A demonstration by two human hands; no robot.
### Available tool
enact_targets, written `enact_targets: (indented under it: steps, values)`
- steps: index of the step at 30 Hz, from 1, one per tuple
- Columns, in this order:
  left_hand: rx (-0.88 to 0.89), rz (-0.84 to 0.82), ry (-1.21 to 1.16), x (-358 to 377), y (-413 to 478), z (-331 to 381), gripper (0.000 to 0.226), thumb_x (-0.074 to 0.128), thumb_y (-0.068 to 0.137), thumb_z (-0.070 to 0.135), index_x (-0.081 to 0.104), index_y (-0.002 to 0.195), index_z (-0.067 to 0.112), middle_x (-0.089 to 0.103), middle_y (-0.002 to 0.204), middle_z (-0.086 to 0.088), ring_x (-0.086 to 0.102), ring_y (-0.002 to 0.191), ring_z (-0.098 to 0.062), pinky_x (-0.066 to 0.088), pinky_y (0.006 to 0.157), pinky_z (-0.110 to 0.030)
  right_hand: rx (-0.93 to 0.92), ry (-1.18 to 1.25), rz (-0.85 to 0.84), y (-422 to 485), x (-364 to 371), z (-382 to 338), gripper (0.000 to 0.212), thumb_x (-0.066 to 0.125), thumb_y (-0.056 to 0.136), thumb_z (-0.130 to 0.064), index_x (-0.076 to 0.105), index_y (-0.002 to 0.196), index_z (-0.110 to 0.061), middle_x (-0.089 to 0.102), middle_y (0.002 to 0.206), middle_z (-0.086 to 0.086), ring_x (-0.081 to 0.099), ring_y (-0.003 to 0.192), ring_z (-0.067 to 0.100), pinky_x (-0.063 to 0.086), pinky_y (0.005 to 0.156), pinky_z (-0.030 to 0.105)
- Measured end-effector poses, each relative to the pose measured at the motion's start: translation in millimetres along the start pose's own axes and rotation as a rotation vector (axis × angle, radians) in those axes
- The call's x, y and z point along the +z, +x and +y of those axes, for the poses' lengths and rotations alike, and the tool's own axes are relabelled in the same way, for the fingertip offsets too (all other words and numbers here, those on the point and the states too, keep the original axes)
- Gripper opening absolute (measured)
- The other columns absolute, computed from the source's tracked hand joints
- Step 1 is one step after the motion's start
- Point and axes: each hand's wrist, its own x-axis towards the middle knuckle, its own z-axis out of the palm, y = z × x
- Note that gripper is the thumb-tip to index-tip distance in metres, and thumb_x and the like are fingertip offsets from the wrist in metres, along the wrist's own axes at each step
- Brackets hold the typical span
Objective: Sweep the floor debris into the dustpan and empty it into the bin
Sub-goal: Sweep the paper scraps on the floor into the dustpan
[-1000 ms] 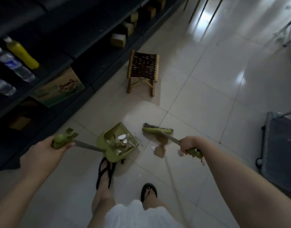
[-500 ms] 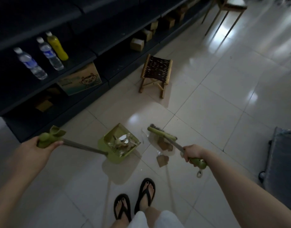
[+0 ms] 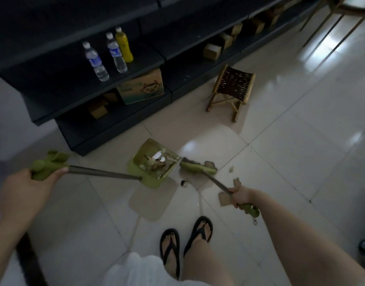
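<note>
As left fingers (image 3: 58, 171) wrap dustpan handle (image 3: 43, 167), right fingers (image 3: 235, 196) seemingly grip the broom (image 3: 198, 167).

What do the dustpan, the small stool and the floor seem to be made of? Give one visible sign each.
Dustpan: probably moulded plastic, matte green, with comb teeth on one edge. Stool: apparently a wooden frame, pale brown, with a dark woven seat. Floor: glazed tile, glossy; grout lines and bright reflections show.

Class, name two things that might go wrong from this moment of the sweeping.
The dustpan is heaped and looks lifted, so litter may spill from its open lip. Cardboard scraps lie on the near side of the broom head, so this stroke may miss them.
</note>
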Motion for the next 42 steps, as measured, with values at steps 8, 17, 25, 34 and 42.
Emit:
enact_targets:
  steps: [8, 17, 25, 34, 42]
  values:
    - [0.021, 0.095, -0.070, 8.2, -26.9, 28.3, 0.065, 0.070, 0.076, 0.061, 0.067, 0.098, 0.000, 0.068, 0.100, -0.027, 0.063, 0.091, -0.046, 0.045, 0.074, -0.040, 0.059, -0.516, 0.005, -22.6, 23.6, 16.3, 0.064, 0.047, 0.085, 0.000, 0.036, 0.146, -0.017, 0.040, 0.084, 0.003, 0.041, 0.057, 0.010, 0.046, 0.063, 0.024]
    - [-0.051, 0.069, -0.060, 44.7, -97.1, 61.8, 0.058, 0.066, 0.088, 0.045, 0.063, 0.110, -0.008, 0.063, 0.111, -0.032, 0.059, 0.102, -0.048, 0.035, 0.070, -0.037, 0.022, -0.805, 0.100, -50.4, -20.7, 68.9, 0.065, 0.040, 0.086, -0.006, 0.037, 0.144, -0.037, 0.059, 0.111, -0.003, 0.053, 0.076, 0.014, 0.044, 0.066, 0.026]
    - [-0.116, 0.204, 0.014, 94.5, -183.8, 75.7, 0.062, 0.072, 0.081, 0.051, 0.065, 0.102, -0.006, 0.066, 0.100, -0.035, 0.063, 0.088, -0.050, 0.048, 0.073, -0.046, 0.033, -0.230, 0.022, -87.0, -86.3, 175.5, 0.075, 0.053, 0.083, 0.004, 0.033, 0.148, -0.028, 0.055, 0.078, 0.002, 0.050, 0.056, 0.012, 0.044, 0.041, 0.019]
    - [-0.227, 0.178, 0.137, 146.2, -286.6, 80.6, 0.062, 0.067, 0.078, 0.064, 0.062, 0.089, 0.004, 0.066, 0.083, -0.030, 0.064, 0.073, -0.045, 0.055, 0.068, -0.049, -0.025, 0.224, 0.140, -58.3, -104.9, 230.6, 0.014, 0.051, 0.083, 0.004, 0.053, 0.089, -0.008, 0.050, 0.063, 0.010, 0.046, 0.036, 0.013, 0.036, 0.034, 0.015]
    - [-0.271, 0.033, 0.166, 175.4, -350.4, 42.7, 0.058, 0.052, 0.073, 0.081, 0.054, 0.090, 0.026, 0.069, 0.084, -0.014, 0.066, 0.077, -0.038, 0.057, 0.074, -0.049, 0.115, 0.521, 0.097, -16.3, -98.5, 246.5, 0.010, 0.048, 0.082, 0.003, 0.045, 0.075, -0.004, 0.044, 0.052, 0.010, 0.042, 0.028, 0.016, 0.034, 0.035, 0.017]
